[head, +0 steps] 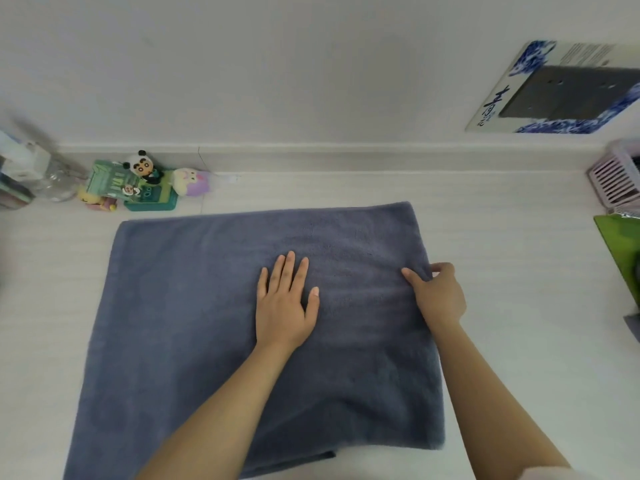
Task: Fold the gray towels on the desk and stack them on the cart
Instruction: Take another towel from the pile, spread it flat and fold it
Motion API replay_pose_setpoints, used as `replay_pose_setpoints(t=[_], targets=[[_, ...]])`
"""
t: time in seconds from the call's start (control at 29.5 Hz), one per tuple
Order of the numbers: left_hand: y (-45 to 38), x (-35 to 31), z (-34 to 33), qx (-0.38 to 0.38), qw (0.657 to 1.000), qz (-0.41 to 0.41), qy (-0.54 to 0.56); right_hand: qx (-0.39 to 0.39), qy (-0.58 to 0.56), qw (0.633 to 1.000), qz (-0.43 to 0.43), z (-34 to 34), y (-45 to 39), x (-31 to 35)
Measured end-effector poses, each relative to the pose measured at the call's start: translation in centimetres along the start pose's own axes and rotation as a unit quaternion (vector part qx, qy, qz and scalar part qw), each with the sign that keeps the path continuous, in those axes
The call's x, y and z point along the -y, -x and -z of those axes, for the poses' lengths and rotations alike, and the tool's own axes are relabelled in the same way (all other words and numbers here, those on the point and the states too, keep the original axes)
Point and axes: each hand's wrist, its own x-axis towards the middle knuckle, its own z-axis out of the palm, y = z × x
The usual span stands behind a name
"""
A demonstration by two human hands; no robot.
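Note:
A blue-gray towel (194,306) lies spread flat on the white desk (519,306), with a second layer showing at its near edge. My left hand (285,303) rests palm down on the towel's middle, fingers apart. At the towel's right edge my right hand (438,296) pinches the cloth between thumb and fingers. No cart is recognisable in view.
Small toy figures and a green box (145,185) stand at the back left beside a clear bottle (57,181). A pink slatted basket (614,174) and a green object (620,251) sit at the right edge. A blue-and-white framed board (561,91) leans on the wall.

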Motion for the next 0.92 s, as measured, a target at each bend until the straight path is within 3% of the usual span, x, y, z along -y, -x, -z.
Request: replay_pose_setpoints(t=[0.2,0.31,0.41,0.51,0.61,0.75,0.92], targets=[[0.0,0.0,-0.1,0.007,1.000,-0.001,-0.012,-0.048,0.023,0.998,0.025,-0.4,3.4,-1.2],[0.0,-0.7,0.3,0.009,1.000,-0.008,0.004,-0.028,0.064,0.997,0.023,-0.4,5.5,-3.2],[2.9,-3.1,0.2,0.023,0.992,-0.120,0.022,0.011,0.066,0.996,0.050,-0.8,6.1,-3.8],[6.6,-3.6,-0.7,0.072,0.973,-0.214,-0.050,-0.012,0.067,0.996,0.060,-0.2,5.4,-4.4],[6.6,-2.7,-1.0,0.085,0.973,-0.200,-0.082,-0.045,0.073,0.996,0.017,1.5,3.7,-5.7],[6.8,-2.6,-0.3,0.099,0.975,-0.195,-0.039,0.013,0.124,0.992,0.036,2.6,5.6,-7.9],[9.5,-2.4,-0.2,0.090,0.975,-0.202,0.001,0.054,0.095,0.994,-0.013,2.8,10.9,-10.2]])
